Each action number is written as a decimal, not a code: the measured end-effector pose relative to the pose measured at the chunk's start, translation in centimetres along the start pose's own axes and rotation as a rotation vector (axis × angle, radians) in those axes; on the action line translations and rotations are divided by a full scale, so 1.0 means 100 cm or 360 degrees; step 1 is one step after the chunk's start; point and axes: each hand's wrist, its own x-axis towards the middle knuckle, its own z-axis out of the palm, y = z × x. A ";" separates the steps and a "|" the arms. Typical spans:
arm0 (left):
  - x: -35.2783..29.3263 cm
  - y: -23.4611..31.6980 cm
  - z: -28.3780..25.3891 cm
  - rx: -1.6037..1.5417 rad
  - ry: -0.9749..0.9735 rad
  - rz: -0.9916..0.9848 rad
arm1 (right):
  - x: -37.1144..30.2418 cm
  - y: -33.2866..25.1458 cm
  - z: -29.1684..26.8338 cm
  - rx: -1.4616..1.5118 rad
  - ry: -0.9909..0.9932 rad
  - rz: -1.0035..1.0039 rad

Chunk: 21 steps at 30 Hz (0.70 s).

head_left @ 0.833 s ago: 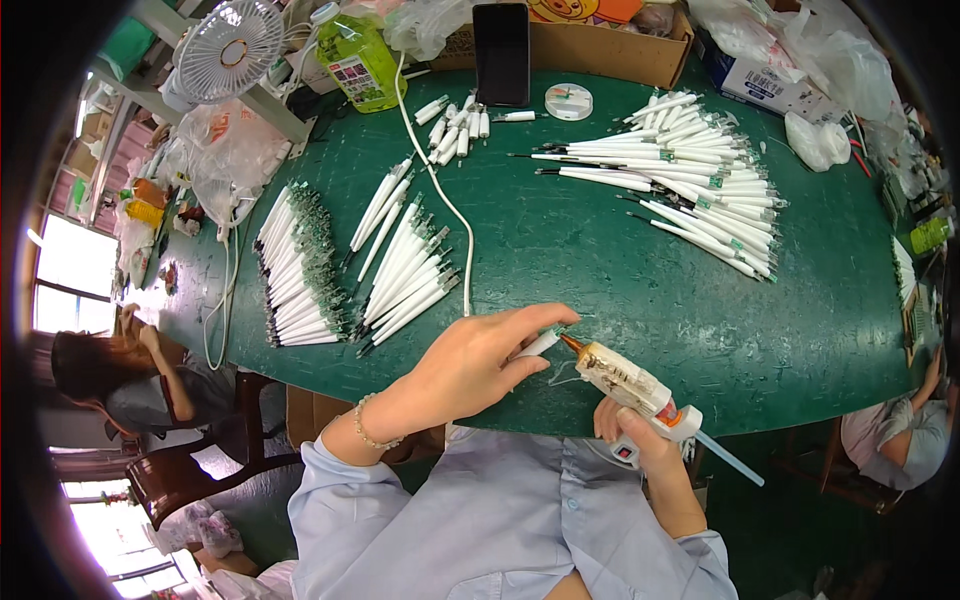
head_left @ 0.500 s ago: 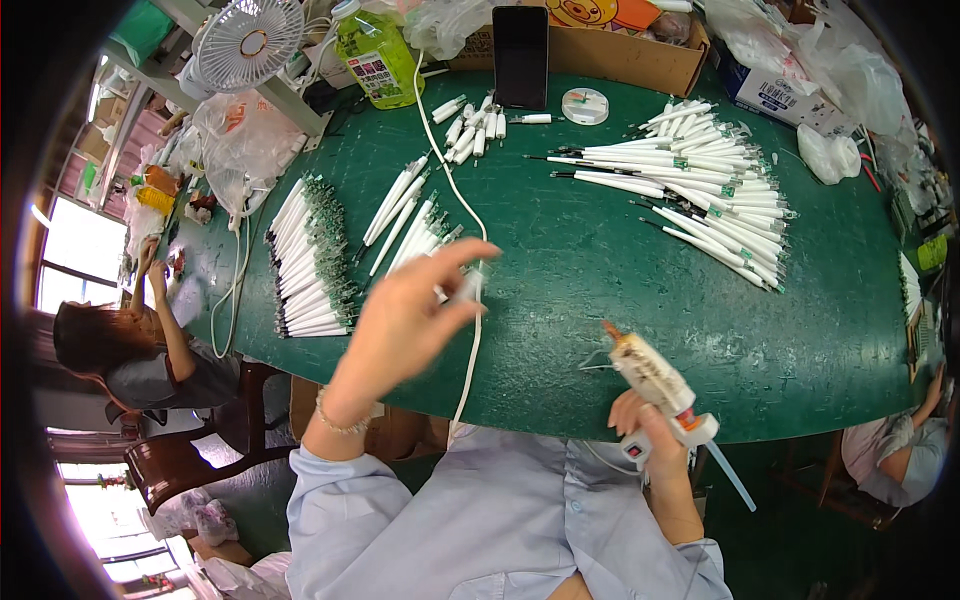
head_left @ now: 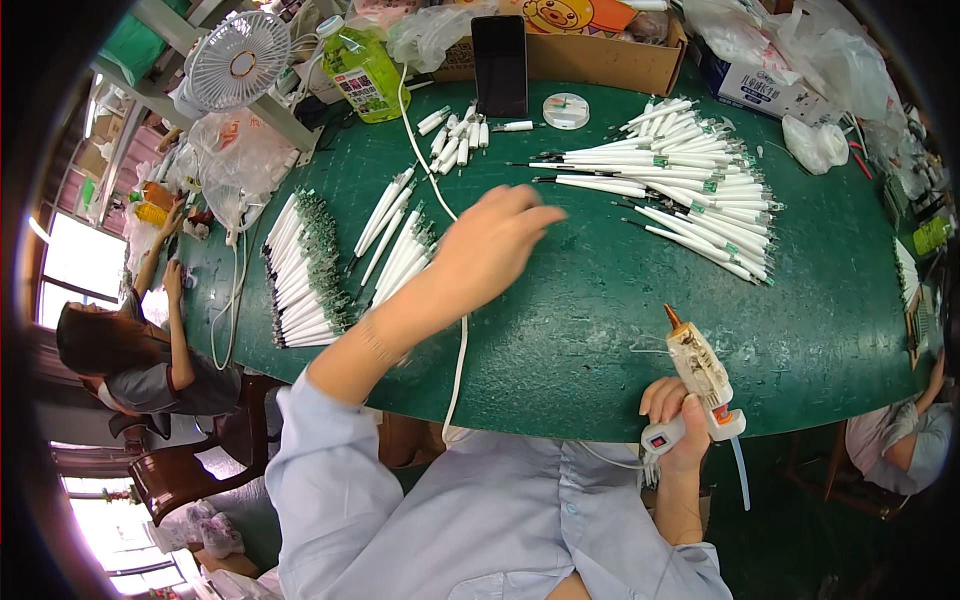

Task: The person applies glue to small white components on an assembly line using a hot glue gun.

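1. Reaching farther since the earlier frame, the left hand (head_left: pixel 490 245) stretches out, fingers spread and empty, over the green worktop (head_left: pixel 560 330).
2. Nearer, the right hand (head_left: pixel 680 425) grips a glue gun (head_left: pixel 700 375), nozzle up.
3. White tubes (head_left: pixel 690 200) beyond likely come next, needing a pinch.

Far left: white desk fan (head_left: pixel 238 60); green drink bottle (head_left: pixel 361 68) just right of it; black phone (head_left: pixel 499 65) upright against cardboard box (head_left: pixel 590 55); round white tape roll (head_left: pixel 566 110) near phone; crumpled plastic bags (head_left: pixel 835 70) far right; seated person (head_left: pixel 130 350) at left table edge.
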 end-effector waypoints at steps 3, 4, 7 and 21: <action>0.049 -0.007 0.039 0.0046 0.0064 0.0170 | 0.000 -0.001 0.000 0.0009 -0.0021 -0.0028; 0.064 -0.008 0.050 0.0145 0.0092 0.0181 | 0.000 -0.002 -0.001 0.0006 -0.0023 -0.0039; 0.080 -0.014 0.074 0.0346 0.0062 0.0230 | 0.001 0.001 -0.003 0.0041 -0.0020 -0.0030; 0.041 0.028 0.000 0.0709 -0.0523 -0.0191 | 0.001 0.001 -0.008 0.0175 -0.0054 -0.0018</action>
